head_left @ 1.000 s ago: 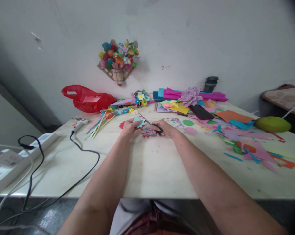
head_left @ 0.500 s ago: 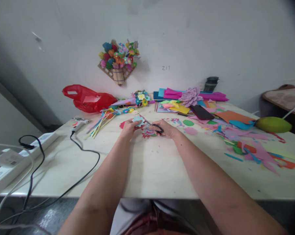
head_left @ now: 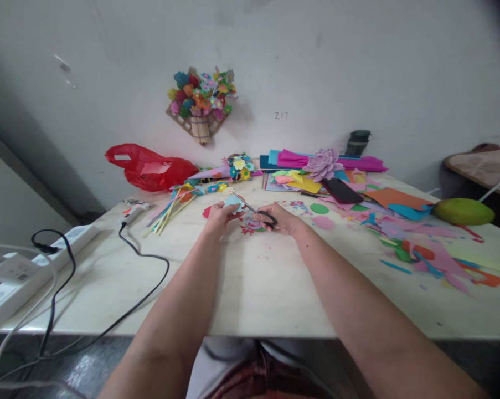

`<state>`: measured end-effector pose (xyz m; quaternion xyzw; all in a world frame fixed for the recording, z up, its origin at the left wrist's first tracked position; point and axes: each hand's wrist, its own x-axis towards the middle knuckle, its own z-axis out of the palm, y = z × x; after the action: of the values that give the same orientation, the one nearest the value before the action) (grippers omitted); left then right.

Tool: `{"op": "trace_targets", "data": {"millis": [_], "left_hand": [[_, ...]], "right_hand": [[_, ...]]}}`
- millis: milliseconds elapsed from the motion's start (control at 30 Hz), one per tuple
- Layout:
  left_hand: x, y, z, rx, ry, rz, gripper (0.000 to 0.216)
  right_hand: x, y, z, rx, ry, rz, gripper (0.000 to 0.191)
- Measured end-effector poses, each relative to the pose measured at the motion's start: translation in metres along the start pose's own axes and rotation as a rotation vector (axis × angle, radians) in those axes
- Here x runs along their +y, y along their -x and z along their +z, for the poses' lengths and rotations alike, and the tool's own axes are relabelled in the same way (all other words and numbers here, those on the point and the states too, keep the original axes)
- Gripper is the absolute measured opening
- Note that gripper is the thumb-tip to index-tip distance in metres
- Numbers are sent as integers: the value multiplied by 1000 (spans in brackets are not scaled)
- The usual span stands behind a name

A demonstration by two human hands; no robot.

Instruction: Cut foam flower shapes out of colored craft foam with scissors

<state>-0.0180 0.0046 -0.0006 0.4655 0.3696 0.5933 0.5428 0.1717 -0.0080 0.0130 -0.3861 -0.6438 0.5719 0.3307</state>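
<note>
My left hand [head_left: 218, 216] is closed on a light blue paper flower [head_left: 233, 203], pinching it by its near edge. My right hand [head_left: 283, 218] is wrapped round the black handles of a pair of scissors [head_left: 268, 218]. The blades point up and left and reach the edge of the light blue paper; whether they are parted is too small to tell. Under and between the hands lie red, pink and green paper cut-outs [head_left: 250, 228]. A green paper circle [head_left: 319, 208] and a pink one [head_left: 323, 223] lie just right of my right hand.
At the left are a glue gun [head_left: 135, 210] with a black cord and a power strip [head_left: 78, 237]. A red plastic bag [head_left: 150, 169] stands behind. Coloured paper scraps [head_left: 434, 257], a phone [head_left: 341, 190] and a green-yellow mango-shaped object [head_left: 463, 211] lie at the right.
The light blue paper has turned and tilted slightly in my left hand against the scissor blades. Both arms stay almost in the same place.
</note>
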Motion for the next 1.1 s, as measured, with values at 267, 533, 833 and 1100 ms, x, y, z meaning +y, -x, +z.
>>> {"op": "trace_targets", "data": {"millis": [267,533,833,1100], "left_hand": [[0,-1,-1,8,-6,-16,31],[0,0,-1,3,20,-26,29],[-2,-3,-3,21,22,-47,25],[-1,-1,-2,19,36,-32,22]], "right_hand": [[2,-1,-1,0,10,-1,24],[13,-9,-7,-34,25,-21,24],[11,-7,-6,-34,31,-12,23],[11,-7,-5,-33,28,-1,21]]}}
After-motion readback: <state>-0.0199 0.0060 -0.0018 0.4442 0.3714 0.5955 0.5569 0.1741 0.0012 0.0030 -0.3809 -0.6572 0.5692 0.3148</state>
